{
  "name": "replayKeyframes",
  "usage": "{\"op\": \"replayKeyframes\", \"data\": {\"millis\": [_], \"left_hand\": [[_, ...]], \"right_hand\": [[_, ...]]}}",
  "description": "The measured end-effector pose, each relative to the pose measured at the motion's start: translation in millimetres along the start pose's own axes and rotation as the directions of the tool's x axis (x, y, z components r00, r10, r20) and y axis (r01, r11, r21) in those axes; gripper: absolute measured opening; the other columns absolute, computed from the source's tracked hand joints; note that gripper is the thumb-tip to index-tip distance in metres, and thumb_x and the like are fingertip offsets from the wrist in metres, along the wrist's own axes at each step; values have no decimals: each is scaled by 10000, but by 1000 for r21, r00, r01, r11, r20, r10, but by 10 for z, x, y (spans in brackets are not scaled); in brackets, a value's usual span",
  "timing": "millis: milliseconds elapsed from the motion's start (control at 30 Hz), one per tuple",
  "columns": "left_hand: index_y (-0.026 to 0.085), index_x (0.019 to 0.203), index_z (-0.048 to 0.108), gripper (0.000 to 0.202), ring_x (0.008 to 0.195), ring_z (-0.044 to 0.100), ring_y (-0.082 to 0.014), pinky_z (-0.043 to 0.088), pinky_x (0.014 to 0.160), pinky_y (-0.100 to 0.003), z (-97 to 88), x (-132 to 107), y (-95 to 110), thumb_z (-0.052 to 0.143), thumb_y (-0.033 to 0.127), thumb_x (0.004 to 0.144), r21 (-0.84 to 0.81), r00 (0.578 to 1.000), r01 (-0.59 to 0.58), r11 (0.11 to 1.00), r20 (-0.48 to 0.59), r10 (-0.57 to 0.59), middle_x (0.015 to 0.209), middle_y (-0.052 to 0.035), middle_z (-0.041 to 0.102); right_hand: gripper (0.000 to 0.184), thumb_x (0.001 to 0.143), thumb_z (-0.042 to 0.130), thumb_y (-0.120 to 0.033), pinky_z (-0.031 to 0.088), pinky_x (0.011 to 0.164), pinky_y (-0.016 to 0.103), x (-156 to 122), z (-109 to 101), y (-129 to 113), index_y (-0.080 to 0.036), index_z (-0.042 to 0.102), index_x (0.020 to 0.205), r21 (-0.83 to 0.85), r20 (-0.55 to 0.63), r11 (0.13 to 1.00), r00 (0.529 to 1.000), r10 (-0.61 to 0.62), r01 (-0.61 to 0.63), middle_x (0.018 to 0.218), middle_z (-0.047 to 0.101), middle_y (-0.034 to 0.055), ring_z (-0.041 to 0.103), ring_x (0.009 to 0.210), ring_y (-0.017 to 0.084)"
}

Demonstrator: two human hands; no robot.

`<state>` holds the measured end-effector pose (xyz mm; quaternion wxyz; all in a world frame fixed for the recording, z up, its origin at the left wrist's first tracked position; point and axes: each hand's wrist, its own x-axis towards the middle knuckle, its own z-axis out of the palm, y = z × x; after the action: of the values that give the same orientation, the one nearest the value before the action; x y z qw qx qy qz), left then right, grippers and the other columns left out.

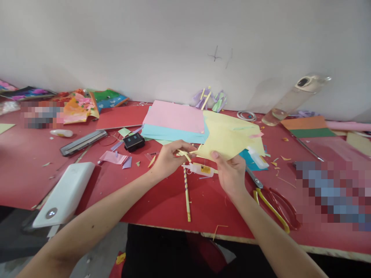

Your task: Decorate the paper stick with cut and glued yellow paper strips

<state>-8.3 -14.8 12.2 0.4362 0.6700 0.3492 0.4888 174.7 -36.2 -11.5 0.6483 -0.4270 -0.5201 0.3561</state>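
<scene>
My left hand (169, 158) pinches a thin yellow paper strip (185, 154) over the red table (162, 200). My right hand (230, 173) grips the near corner of a yellow paper sheet (228, 139), thumb on top. Between and just below the hands lie a small glue bottle (199, 169) and a striped pencil (187, 195). The yellow sheet rests partly on a stack of pink paper (176, 116) and light blue paper (171, 133).
Yellow-handled scissors (272, 200) lie right of my right hand. A white power bank (65, 195) sits at the left table edge, a black device (133, 141) and a metal ruler (82, 142) behind it. A clear bottle (292, 98) leans on the wall. Paper scraps are scattered around.
</scene>
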Motion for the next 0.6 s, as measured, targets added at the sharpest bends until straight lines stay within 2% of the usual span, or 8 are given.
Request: {"op": "replayKeyframes", "data": {"millis": [100, 367, 500, 600], "left_hand": [[182, 862, 696, 133, 737, 620, -138, 508, 663, -257, 4, -2, -10, 709, 277, 770, -4, 1000, 7, 1000, -9, -7, 840, -32, 680], [185, 861, 710, 132, 683, 616, -120, 513, 620, -245, 1, 5, -29, 718, 272, 763, -58, 998, 61, 996, 1, -61, 845, -30, 686], [179, 854, 704, 112, 709, 631, -129, 519, 625, -246, -11, 8, -31, 699, 260, 777, -86, 997, 70, 994, 22, -68, 862, -41, 686], [178, 861, 702, 92, 738, 642, -138, 528, 638, -248, -13, 9, -22, 674, 229, 790, -79, 998, 61, 995, 14, -60, 877, -45, 685]], "right_hand": [[175, 814, 673, -349, 563, 858, 424, 6, 4, 5, -215, 714, 919, 41, 53, 999, 998, 29, -31, 913, 742, 51, 682, 937, 239], [212, 811, 670, -380, 553, 880, 464, -13, -39, 39, -219, 724, 937, 56, 97, 998, 995, 21, -27, 961, 741, 64, 688, 927, 257], [203, 843, 633, -385, 546, 892, 460, -28, -45, 41, -228, 715, 941, 88, 37, 995, 998, 43, -46, 966, 734, 60, 668, 991, 263], [177, 817, 668, -359, 556, 866, 449, -30, -59, 56, -223, 709, 923, 79, 5, 995, 999, 54, -54, 961, 730, 62, 669, 974, 265]]}}
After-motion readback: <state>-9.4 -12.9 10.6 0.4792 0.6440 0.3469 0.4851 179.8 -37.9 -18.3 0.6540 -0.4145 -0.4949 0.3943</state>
